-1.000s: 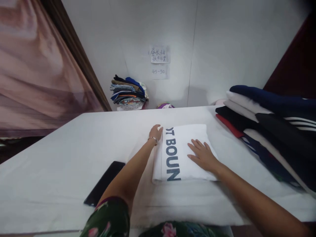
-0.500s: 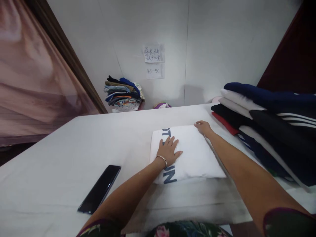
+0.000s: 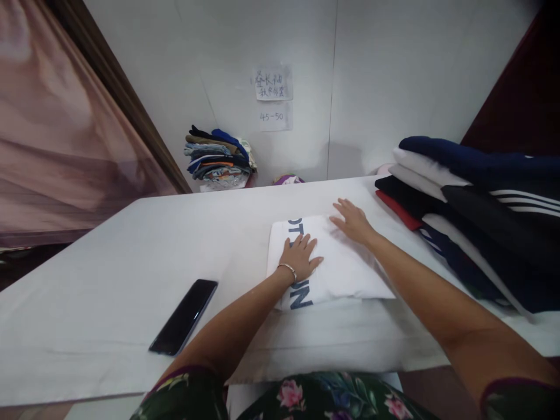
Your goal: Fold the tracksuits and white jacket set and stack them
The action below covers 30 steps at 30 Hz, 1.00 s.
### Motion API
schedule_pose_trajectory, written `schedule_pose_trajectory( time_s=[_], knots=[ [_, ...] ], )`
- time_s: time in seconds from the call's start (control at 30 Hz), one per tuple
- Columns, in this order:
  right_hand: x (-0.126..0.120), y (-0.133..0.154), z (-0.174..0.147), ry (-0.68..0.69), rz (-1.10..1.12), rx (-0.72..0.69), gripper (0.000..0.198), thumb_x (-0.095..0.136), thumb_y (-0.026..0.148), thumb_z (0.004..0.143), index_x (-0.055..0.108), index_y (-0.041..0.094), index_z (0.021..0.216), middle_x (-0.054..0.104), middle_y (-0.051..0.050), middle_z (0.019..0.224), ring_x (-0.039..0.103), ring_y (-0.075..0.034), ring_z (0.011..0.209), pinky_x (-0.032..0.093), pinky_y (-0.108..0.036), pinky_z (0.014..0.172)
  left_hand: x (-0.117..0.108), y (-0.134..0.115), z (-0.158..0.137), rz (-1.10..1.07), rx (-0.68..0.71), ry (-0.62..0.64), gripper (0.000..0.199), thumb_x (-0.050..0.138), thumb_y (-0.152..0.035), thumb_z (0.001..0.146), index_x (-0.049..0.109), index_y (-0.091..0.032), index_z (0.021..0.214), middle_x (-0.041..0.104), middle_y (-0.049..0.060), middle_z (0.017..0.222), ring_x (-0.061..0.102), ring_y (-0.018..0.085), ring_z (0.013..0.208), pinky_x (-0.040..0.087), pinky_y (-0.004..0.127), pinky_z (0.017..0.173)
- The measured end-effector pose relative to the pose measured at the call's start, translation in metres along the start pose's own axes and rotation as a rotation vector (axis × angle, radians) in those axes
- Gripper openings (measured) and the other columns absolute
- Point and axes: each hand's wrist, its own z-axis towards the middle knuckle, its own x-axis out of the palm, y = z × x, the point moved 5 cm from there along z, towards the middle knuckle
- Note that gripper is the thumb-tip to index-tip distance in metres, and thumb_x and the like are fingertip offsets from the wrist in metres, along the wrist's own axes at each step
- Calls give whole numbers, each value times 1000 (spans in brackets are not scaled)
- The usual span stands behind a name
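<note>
In front of me a white folded garment (image 3: 350, 271) with dark blue letters along its left side lies on the white-covered table (image 3: 114, 274). My left hand (image 3: 301, 256), a bracelet at its wrist, rests flat on the lettering with its fingers spread. Over the far right corner of the garment is my right hand (image 3: 352, 221), its fingers stretched out and apart. Whether that hand touches the fabric or hovers just above it, I cannot tell.
A black phone (image 3: 184, 318) lies left of my left forearm. Folded dark, white and red clothes form a tall stack (image 3: 485, 204) on the right. Another clothes pile (image 3: 219, 157) stands beyond the table's far edge, below handwritten paper signs (image 3: 274, 83) on the wall.
My right hand has left the garment's far right edge and moved slightly left and away from me, its fingers opening out. My left hand stays on the lettering. The view has tilted slightly.
</note>
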Motion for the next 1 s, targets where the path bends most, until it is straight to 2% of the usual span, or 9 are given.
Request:
schedule_pose_trajectory(
  time_s=[0.07,0.17,0.23,0.33,0.5,0.6,0.73,0.87,1.0],
  knots=[
    [14,5,-21,127,-42,-19,58,42,53,91,40,23,141,27,-6,152,19,-26,141,18,-47,114,0,-1,0,-7,1,11,64,28,-59,90,34,-25,144,29,7,152,22,29,140,16,59,110],
    [31,-5,-39,257,34,92,63,39,55,91,38,19,142,22,-7,154,14,-24,142,18,-45,115,1,-4,2,-22,-2,35,64,29,-60,90,34,-25,144,28,6,153,21,29,140,14,58,111],
    [31,-12,-41,235,148,113,66,41,58,89,40,19,141,22,-6,154,12,-24,143,15,-43,117,0,-5,4,-46,-8,44,64,31,-60,90,35,-26,143,28,6,153,20,28,141,13,58,112],
    [23,-24,-47,150,387,131,67,42,63,85,49,21,136,32,-4,150,21,-23,141,15,-40,118,-7,1,5,-153,-16,34,62,37,-57,90,35,-25,143,28,5,153,22,26,141,13,55,113],
    [4,-61,-99,51,559,159,62,44,63,85,53,24,133,44,-2,142,37,-26,134,21,-45,116,-25,48,-25,-355,-109,-251,48,36,-38,93,44,-19,136,39,8,147,33,21,137,28,43,113],
    [-10,-80,-140,40,435,46,57,43,54,89,43,28,140,43,0,143,37,-28,134,26,-49,114,-17,83,-63,-322,-159,-300,45,34,-28,92,47,-17,134,48,10,140,43,22,129,35,45,110],
    [-25,-73,-176,33,128,-273,67,51,42,88,22,33,148,23,2,153,27,-29,138,29,-49,114,-5,96,-105,-202,76,-276,55,37,-14,86,39,-16,140,42,13,144,37,24,134,36,46,109],
    [-30,-41,-177,16,-29,-597,77,54,34,88,10,32,151,12,-3,156,23,-28,140,32,-48,111,-7,87,-115,-115,280,-281,67,42,-11,83,24,-20,147,33,14,149,35,27,135,40,48,106],
    [-28,-27,-158,21,-97,-705,76,55,32,88,12,28,151,18,-9,155,24,-27,140,35,-47,107,-14,81,-106,-48,339,-328,67,47,-16,86,22,-19,148,34,18,147,40,29,131,43,47,100]
  ],
)
